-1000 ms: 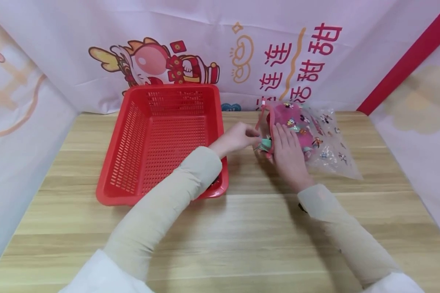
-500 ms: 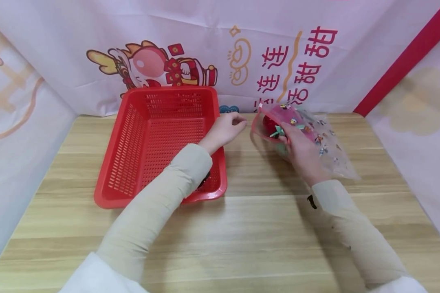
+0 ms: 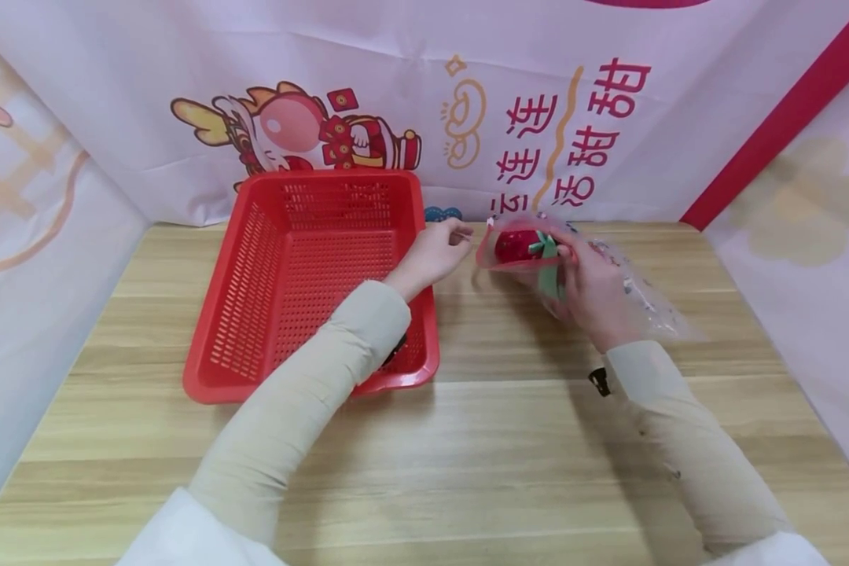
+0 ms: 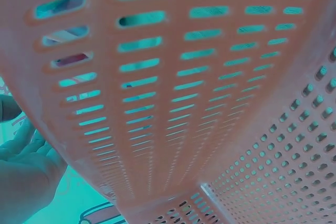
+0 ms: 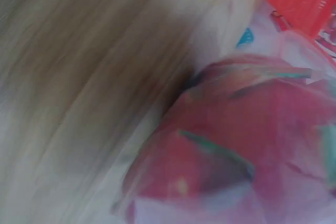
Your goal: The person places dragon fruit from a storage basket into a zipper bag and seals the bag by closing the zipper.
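A see-through plastic bag point(image 3: 651, 303) with cartoon prints and a pink-edged mouth lies on the right of the table. Its mouth gapes toward the basket. Inside shows a red, fruit-like thing point(image 3: 516, 245) with green leaves point(image 3: 543, 245); the right wrist view has the red bulk point(image 5: 231, 129) blurred behind the film. My right hand point(image 3: 594, 291) pinches the bag at the mouth's right side, beside a green strip point(image 3: 549, 277). Short of the bag, my left hand point(image 3: 431, 255) hovers by the basket's right rim, fingers loosely bent and holding nothing.
A red perforated plastic basket point(image 3: 215, 314) stands left of centre, its right wall point(image 4: 157, 93) filling the left wrist view. My left forearm crosses its front right corner. A printed cloth point(image 3: 368, 47) hangs along the table's back edge.
My left hand has drawn back leftward from the bag's mouth. My right hand went from lying flat on the bag to pinching its edge, and the mouth has spread wider, baring the red thing.
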